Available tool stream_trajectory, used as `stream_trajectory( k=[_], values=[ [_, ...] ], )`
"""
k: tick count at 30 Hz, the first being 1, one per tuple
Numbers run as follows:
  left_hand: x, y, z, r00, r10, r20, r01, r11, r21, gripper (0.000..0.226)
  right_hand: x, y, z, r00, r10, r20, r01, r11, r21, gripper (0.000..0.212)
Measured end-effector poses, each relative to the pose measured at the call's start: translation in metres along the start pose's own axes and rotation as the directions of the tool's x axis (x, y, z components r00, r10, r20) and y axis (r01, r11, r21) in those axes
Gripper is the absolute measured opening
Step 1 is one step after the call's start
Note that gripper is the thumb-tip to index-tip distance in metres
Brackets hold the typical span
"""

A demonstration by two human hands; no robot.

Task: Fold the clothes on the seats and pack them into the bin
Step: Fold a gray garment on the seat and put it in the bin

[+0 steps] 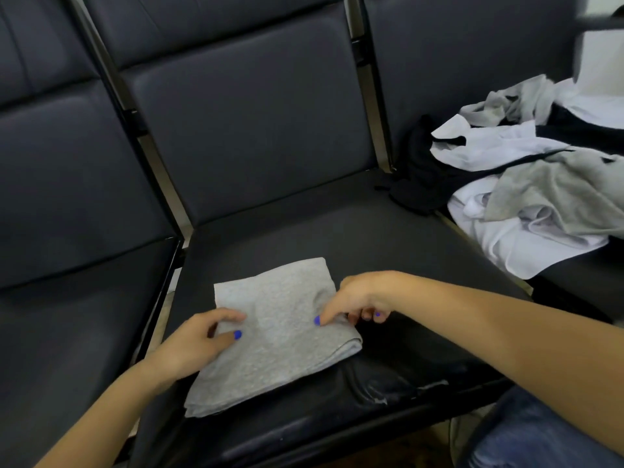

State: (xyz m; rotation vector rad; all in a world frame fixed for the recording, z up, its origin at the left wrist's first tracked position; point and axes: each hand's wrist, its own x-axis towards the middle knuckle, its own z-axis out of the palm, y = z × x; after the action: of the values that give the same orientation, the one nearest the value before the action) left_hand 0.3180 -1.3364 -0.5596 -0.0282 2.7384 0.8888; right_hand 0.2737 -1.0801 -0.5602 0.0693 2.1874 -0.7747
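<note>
Three dark padded seats run in a row here. The left seat (67,315) carries nothing that I can see.

On the middle seat (388,265) lies one grey garment (280,336), already folded into a thick, neat rectangle near the front edge. The left hand (199,342) rests on its left side, thumb and forefinger stretched lightly over the cloth, its grip open and not pinching anything. The right hand (364,298) comes in from the other side, one finger pointing down onto the fabric near the right edge; the other fingers are curled under at the garment's side, and I cannot tell whether they hold a layer or only tuck beside it.

To my eye the fold on this piece is as good as done, and the hands are pressing it flat. The next move would call for sliding both hands under the bundle and lifting it level so the layers do not slip, then carrying it to the bin. No bin shows from where I stand.

On the right seat (574,265) sits one loose heap of unfolded clothes (526,184), white, grey and black pieces tangled together. I make out at least four, though the exact count is hidden in the pile.
</note>
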Motion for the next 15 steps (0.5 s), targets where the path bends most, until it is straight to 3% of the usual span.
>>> stream_trajectory(
  k=[3, 6, 10, 12, 15],
  values=[
    [-0.012, 0.006, -0.001, 0.991, -0.123, 0.05, 0.132, 0.899, -0.418, 0.029, 0.0, -0.006, 0.007, 0.999, -0.039, 0.008, 0.038, 0.994, 0.098, 0.02],
    [-0.022, 0.011, 0.0, 0.976, -0.128, 0.176, 0.213, 0.728, -0.652, 0.043, -0.007, -0.004, -0.006, 0.995, -0.096, -0.009, 0.09, 0.892, 0.443, 0.027],
    [-0.029, 0.03, 0.012, 0.953, -0.09, 0.291, 0.298, 0.467, -0.832, 0.044, -0.028, 0.008, -0.036, 0.99, -0.132, -0.046, 0.118, 0.609, 0.784, 0.006],
    [-0.029, 0.045, 0.024, 0.949, -0.061, 0.311, 0.312, 0.353, -0.882, 0.035, -0.033, 0.02, -0.046, 0.991, -0.09, -0.098, 0.128, 0.439, 0.889, 0.014],
    [-0.021, 0.063, 0.042, 0.949, -0.054, 0.311, 0.313, 0.282, -0.907, 0.031, -0.039, 0.043, -0.047, 0.993, 0.057, -0.103, 0.078, 0.339, 0.938, 0.034]
  ],
)
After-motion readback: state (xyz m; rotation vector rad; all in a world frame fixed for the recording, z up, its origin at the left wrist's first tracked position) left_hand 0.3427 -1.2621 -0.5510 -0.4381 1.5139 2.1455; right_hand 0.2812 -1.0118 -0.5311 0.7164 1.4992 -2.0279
